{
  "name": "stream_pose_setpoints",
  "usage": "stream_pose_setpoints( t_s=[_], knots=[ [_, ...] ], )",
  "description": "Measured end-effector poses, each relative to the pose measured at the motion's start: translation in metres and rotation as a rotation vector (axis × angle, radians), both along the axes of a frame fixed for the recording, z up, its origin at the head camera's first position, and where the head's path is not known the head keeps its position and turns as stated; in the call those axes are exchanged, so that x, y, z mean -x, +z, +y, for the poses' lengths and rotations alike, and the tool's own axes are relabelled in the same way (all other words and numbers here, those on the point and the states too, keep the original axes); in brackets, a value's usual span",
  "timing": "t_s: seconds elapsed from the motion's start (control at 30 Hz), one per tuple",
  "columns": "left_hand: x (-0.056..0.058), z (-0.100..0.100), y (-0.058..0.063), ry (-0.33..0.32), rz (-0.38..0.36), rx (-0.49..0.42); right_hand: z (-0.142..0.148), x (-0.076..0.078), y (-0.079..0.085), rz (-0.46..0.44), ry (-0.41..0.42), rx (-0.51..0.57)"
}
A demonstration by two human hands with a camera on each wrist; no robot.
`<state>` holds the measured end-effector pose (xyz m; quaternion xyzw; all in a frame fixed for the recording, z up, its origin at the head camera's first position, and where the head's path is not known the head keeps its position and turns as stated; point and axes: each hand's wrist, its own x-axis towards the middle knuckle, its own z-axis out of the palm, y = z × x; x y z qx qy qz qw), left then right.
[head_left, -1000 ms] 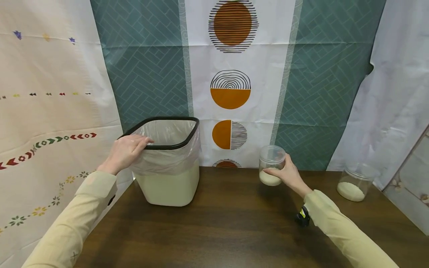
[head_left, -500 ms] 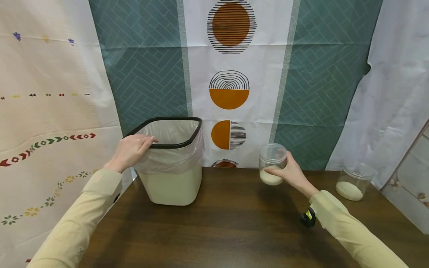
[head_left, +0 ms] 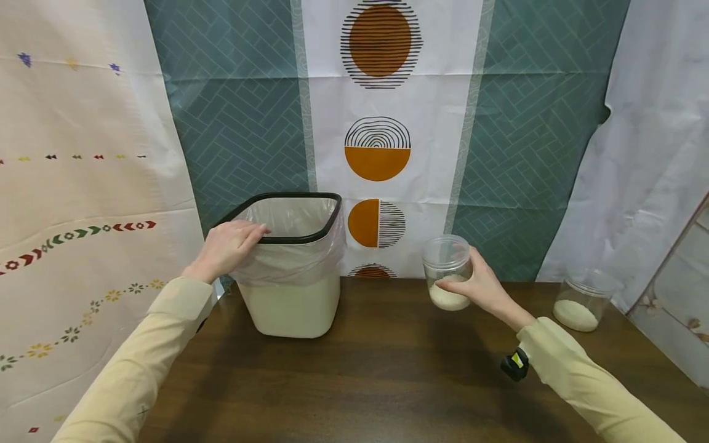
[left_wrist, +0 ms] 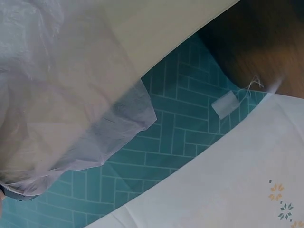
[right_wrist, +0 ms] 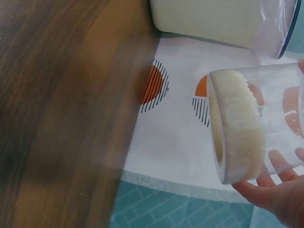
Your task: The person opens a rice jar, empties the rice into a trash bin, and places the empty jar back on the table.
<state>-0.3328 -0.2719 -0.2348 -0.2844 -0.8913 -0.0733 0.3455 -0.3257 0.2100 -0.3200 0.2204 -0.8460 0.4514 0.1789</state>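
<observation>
My left hand (head_left: 229, 245) grips the near left part of the black rim (head_left: 299, 239) of a bin, and my right hand (head_left: 482, 284) holds a clear jar round its side, thumb across the front. Facing both hands hangs a patterned teal-and-white cloth (head_left: 382, 101), printed with orange circles. Under them spreads the dark wooden table (head_left: 376, 369). The pale bin (head_left: 296, 311) stands on it in front of my left hand, a translucent liner (head_left: 277, 267) folded over its rim. The held jar (head_left: 447, 261) is up off the table, nearly upright, with white grains at its bottom; I cannot tell whether it has a lid. A second jar (head_left: 587, 298), also part-filled with white, stands to the right of my right hand. Below my left hand is a small white tag (left_wrist: 226, 104) with loose threads.
</observation>
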Motion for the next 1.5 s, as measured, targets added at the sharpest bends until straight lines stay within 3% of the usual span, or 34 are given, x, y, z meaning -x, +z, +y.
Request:
stream_pose_setpoints(
  t_s=[0.37,1.13,1.5],
  knots=[
    [0.006,0.020,0.002,-0.008,-0.016,0.024,0.002,-0.012,0.011,0.044,0.061,-0.035],
    [0.016,0.052,0.005,-0.017,-0.069,0.049,0.011,-0.022,0.005,0.073,0.055,-0.124],
    [0.017,0.067,0.006,-0.031,-0.084,0.060,0.010,-0.026,0.008,0.113,0.091,-0.141]
  ],
)
